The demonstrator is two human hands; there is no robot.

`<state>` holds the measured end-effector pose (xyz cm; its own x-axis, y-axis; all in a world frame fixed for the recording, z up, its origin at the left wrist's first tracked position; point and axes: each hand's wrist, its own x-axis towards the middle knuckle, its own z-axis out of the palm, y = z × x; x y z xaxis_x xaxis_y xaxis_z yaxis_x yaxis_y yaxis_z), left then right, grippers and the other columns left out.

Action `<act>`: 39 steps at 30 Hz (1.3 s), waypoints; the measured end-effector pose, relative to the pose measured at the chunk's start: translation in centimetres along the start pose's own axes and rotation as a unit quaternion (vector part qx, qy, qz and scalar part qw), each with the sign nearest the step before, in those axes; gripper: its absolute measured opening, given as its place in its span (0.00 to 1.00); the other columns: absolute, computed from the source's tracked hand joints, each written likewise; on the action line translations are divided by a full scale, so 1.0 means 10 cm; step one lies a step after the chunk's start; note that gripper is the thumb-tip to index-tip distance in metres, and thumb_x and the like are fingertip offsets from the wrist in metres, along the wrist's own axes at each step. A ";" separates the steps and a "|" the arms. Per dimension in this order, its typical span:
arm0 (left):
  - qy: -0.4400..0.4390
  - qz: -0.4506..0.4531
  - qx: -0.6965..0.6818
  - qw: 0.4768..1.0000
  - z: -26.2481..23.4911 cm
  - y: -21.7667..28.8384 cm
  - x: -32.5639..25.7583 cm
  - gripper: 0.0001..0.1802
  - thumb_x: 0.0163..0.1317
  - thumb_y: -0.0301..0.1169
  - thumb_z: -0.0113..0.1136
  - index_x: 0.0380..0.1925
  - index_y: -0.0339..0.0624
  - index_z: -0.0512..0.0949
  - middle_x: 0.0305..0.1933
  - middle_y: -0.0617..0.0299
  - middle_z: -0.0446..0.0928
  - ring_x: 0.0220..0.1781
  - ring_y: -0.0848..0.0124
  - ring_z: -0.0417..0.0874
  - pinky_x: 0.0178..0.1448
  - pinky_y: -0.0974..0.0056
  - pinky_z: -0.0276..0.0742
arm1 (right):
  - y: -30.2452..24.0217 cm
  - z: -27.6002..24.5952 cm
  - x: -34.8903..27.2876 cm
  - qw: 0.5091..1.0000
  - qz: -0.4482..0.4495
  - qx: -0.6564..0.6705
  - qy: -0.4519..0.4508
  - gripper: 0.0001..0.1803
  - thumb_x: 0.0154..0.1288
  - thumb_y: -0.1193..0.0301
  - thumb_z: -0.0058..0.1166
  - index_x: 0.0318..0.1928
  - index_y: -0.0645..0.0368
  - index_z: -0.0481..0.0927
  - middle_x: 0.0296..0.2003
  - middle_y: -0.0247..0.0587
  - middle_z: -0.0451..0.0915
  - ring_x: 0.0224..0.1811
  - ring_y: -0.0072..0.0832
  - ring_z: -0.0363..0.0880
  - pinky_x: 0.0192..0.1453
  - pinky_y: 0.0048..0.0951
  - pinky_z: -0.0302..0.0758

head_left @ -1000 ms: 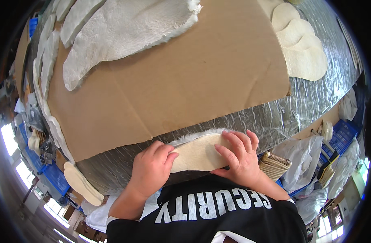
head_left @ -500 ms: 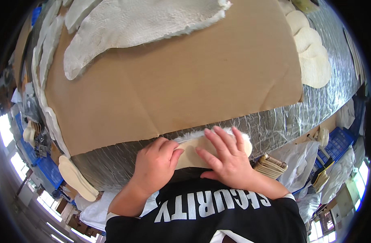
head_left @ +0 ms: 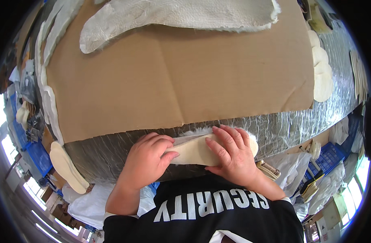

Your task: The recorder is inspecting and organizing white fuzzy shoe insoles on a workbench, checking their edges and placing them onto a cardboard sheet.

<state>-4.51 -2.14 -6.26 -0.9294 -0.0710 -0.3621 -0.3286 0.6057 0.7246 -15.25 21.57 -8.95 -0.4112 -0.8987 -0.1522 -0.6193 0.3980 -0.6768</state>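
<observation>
A cream insole (head_left: 194, 150) with a layer of white fluffy fleece (head_left: 198, 131) under it lies at the table's near edge. The fleece shows along the far side and round the right end. My left hand (head_left: 147, 160) pinches the insole's left end between thumb and bent fingers. Across its right half rests my right hand (head_left: 237, 156), fingers bent over the far side and thumb at the near edge, gripping it. Near the hands' middle, a narrow gap shows between insole and fleece. The underside is hidden.
Brown cardboard (head_left: 173, 89) covers much of the silver foil-topped table (head_left: 286, 129). A large white hide (head_left: 153, 18) lies on it, with white strips (head_left: 49, 97) along the left. Insoles stand stacked at left (head_left: 67, 168) and right (head_left: 323, 77). Blue crates (head_left: 329, 156) sit beyond the table.
My right hand has gone from spread fingers on the insole to bent fingers gripping it. My left hand still pinches the left end. The whole view has shifted slightly.
</observation>
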 end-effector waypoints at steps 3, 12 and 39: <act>0.012 -0.014 0.003 1.000 0.05 -0.03 0.00 0.10 0.53 0.28 0.69 0.31 0.34 0.80 0.39 0.53 0.83 0.40 0.53 0.82 0.44 0.56 0.78 | -0.01 0.00 0.01 1.000 -0.003 -0.010 0.000 0.50 0.34 0.60 0.75 0.64 0.52 0.71 0.62 0.48 0.70 0.63 0.46 0.69 0.64 0.52 0.65; 0.054 -0.057 -0.005 0.997 0.16 -0.01 0.02 0.08 0.53 0.26 0.68 0.30 0.34 0.81 0.37 0.54 0.84 0.40 0.55 0.83 0.43 0.59 0.79 | -0.02 0.05 0.00 0.999 0.011 -0.035 0.008 0.52 0.31 0.58 0.76 0.63 0.57 0.71 0.62 0.49 0.71 0.62 0.49 0.70 0.64 0.54 0.64; 0.165 -0.084 -0.513 0.838 0.30 -0.26 -0.51 0.12 0.60 0.13 0.61 0.45 0.30 0.77 0.43 0.58 0.81 0.43 0.73 0.82 0.44 0.69 0.80 | -0.37 0.30 0.53 0.987 -0.157 0.046 0.012 0.42 0.40 0.72 0.70 0.61 0.57 0.72 0.54 0.49 0.74 0.58 0.50 0.72 0.62 0.51 0.70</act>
<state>1.61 -1.02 -8.07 -0.7962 -0.4040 -0.4504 -0.2737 -0.4235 0.8636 -13.15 14.77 -9.43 -0.2258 -0.9699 0.0912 -0.6556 0.0821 -0.7506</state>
